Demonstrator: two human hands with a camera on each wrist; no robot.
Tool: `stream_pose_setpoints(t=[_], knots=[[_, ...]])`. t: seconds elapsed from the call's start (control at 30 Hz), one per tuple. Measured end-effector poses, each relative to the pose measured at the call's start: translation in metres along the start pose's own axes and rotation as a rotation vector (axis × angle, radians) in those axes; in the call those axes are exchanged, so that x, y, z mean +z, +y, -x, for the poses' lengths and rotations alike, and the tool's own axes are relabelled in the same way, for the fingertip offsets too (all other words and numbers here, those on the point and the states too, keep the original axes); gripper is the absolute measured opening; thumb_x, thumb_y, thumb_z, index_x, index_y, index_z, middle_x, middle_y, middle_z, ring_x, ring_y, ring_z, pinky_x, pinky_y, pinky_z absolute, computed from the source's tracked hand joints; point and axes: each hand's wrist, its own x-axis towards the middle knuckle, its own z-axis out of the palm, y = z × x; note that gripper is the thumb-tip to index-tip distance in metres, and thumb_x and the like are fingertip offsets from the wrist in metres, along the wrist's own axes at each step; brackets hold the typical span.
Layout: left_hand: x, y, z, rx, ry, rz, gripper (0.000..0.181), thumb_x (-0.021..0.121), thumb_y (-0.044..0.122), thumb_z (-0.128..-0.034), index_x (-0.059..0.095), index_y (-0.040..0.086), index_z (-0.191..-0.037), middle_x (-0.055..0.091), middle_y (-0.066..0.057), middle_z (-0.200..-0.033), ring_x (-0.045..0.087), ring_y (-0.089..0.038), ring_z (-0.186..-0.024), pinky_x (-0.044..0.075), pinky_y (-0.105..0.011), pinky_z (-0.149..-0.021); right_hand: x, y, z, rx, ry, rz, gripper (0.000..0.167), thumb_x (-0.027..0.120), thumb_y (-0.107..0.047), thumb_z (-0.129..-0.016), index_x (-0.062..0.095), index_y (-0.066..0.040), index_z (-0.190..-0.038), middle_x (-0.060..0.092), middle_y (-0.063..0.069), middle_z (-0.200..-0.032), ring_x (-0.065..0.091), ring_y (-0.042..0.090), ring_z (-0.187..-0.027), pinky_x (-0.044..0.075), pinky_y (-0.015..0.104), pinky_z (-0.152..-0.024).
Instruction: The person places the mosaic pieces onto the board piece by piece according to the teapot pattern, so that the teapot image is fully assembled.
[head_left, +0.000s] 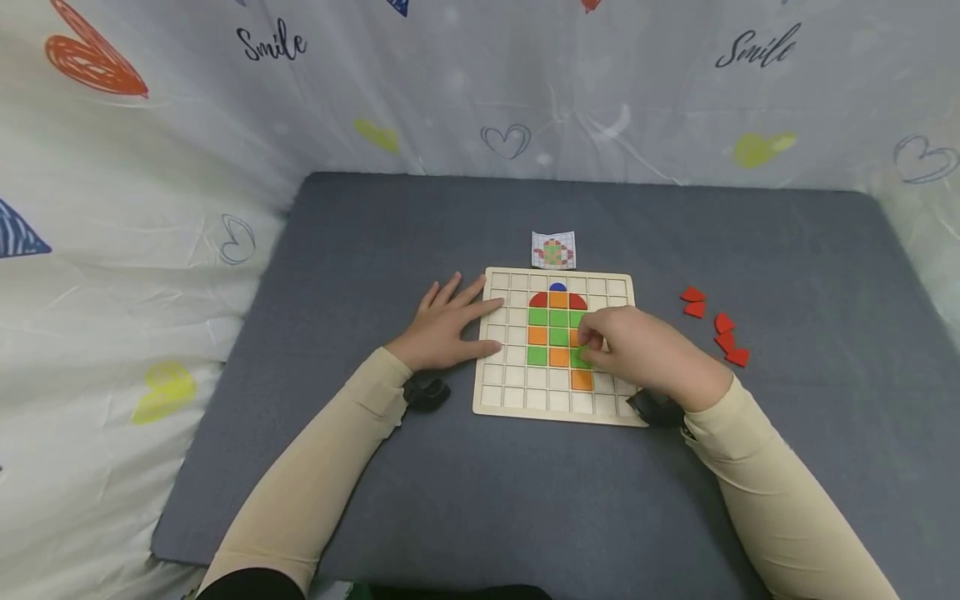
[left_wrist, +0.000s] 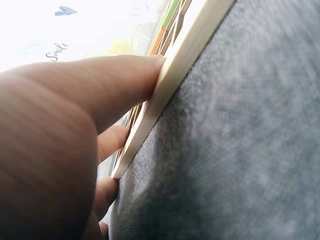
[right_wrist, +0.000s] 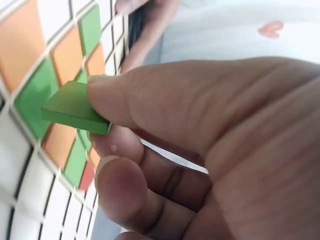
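Note:
A wooden grid board point(head_left: 514, 396) lies on the table, partly filled with green and orange square tiles, two red quarter-round pieces point(head_left: 538, 300) and a blue half-round piece point(head_left: 558, 287). With straight, spread fingers, my left hand point(head_left: 448, 332) rests on the board's left edge; the left wrist view shows its thumb point(left_wrist: 120, 80) against the wooden rim point(left_wrist: 167, 85). My right hand point(head_left: 645, 350) pinches a green square tile point(right_wrist: 75, 107) between thumb and fingertips. In the right wrist view this tile is tilted, held just off the board over its lower right tiles.
Several red pieces point(head_left: 724, 341) lie on the grey table point(head_left: 810, 300) to the right of the board. A small printed card point(head_left: 553, 250) with a coloured grid pattern stands behind the board's far edge. A printed white curtain point(head_left: 450, 92) hangs behind the table.

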Motion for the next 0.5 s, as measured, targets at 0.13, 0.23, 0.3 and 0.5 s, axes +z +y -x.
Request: stream_pose_setpoints(t=[0.13,0.23,0.3,0.5], knots=[[0.000,0.000,0.000,-0.003,-0.005,0.005,0.079,0.066,0.063,-0.0968,0.040,0.032,-0.164,0.010,0.002,-0.177,-0.007,-0.031,-0.164,-0.010,-0.056,-0.129,0.006,-0.009,-0.003,-0.030,-0.014,0.003,0.010,0.076,-0.006,-0.090,0.073,-0.015,-0.087,0.064,-0.008,-0.078,0.055,0.010,-0.070,0.048,0.031,-0.066],[0.000,0.000,0.000,-0.005,-0.008,0.006,0.078,0.065,0.063,-0.0970,0.040,0.032,-0.164,0.009,0.002,-0.177,-0.007,-0.031,-0.164,-0.010,-0.056,-0.129,0.011,-0.013,-0.005,-0.050,-0.032,0.007,0.007,0.075,-0.007,-0.090,0.073,-0.014,-0.088,0.064,-0.009,-0.079,0.054,0.010,-0.069,0.048,0.030,-0.065],[0.000,0.000,0.000,-0.007,-0.006,0.001,0.078,0.065,0.064,-0.0970,0.040,0.032,-0.164,0.009,0.002,-0.177,-0.007,-0.031,-0.164,-0.010,-0.056,-0.129,0.015,-0.014,-0.006,-0.068,-0.040,0.001,0.007,0.074,-0.008,-0.090,0.074,-0.014,-0.089,0.065,-0.009,-0.080,0.054,0.009,-0.070,0.049,0.029,-0.066],[0.000,-0.001,-0.001,-0.006,-0.006,-0.004,0.078,0.065,0.063,-0.0971,0.040,0.032,-0.164,0.009,0.002,-0.177,-0.006,-0.031,-0.164,-0.010,-0.056,-0.129,0.022,-0.016,-0.010,-0.093,-0.060,-0.026,0.010,0.081,-0.009,-0.089,0.073,-0.016,-0.088,0.064,-0.009,-0.079,0.054,0.008,-0.068,0.049,0.029,-0.067]])
